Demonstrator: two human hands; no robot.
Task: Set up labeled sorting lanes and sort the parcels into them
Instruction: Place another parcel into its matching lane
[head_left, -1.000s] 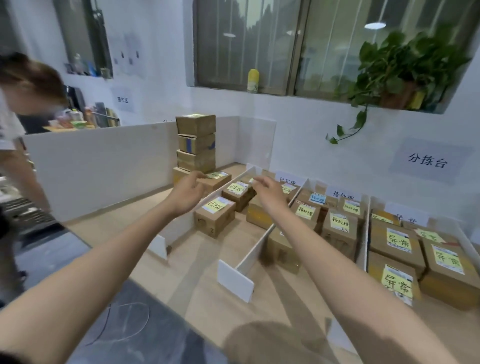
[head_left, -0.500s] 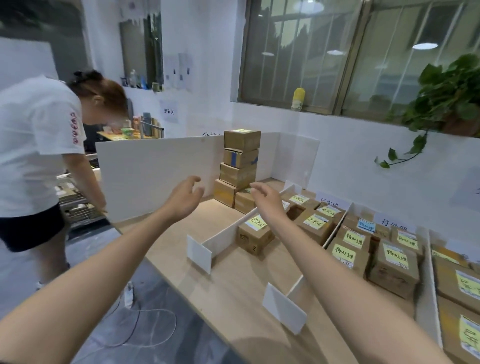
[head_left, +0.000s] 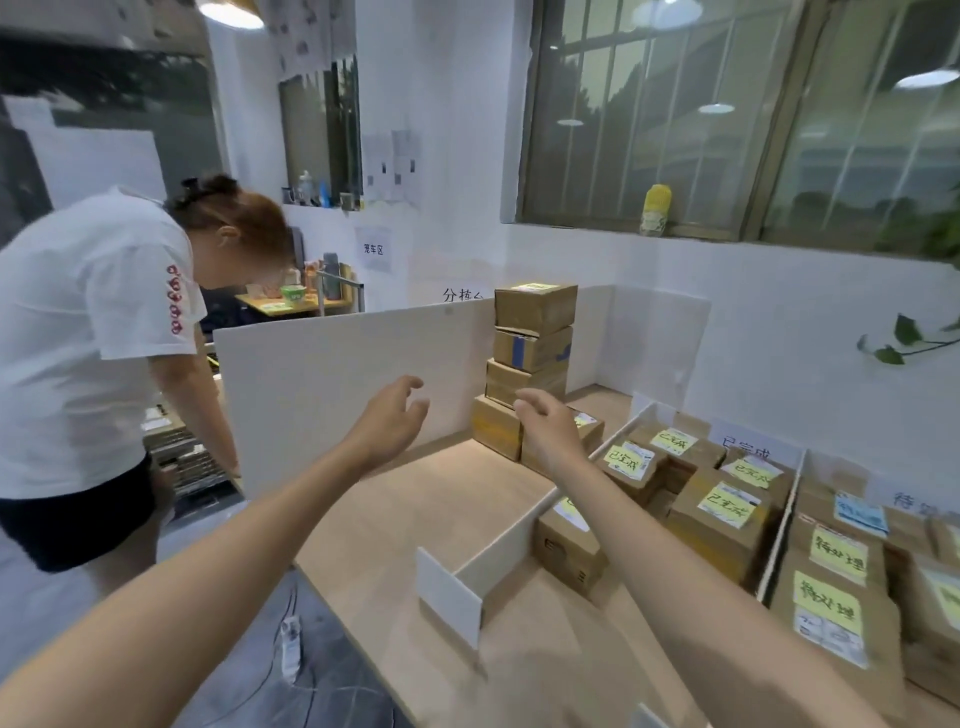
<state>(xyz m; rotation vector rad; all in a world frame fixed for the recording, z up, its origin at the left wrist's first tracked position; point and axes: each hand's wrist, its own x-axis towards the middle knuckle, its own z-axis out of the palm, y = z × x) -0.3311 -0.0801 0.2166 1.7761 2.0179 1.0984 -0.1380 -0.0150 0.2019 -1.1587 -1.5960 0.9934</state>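
Cardboard parcel stack (head_left: 534, 332) is standing at twelve o'clock on the tabletop (head_left: 441, 499); left grip (head_left: 387, 431) and right grip (head_left: 550, 436) are hovering wide, empty. Judged light, stiff, toppling-prone; take opposing sides.

A stack of brown cardboard parcels (head_left: 534, 332) stands upright left of the white board lane dividers (head_left: 498, 548); between these lie more brown parcels bearing yellow handwritten notes (head_left: 719, 519), below white paper lane labels (head_left: 748, 449)
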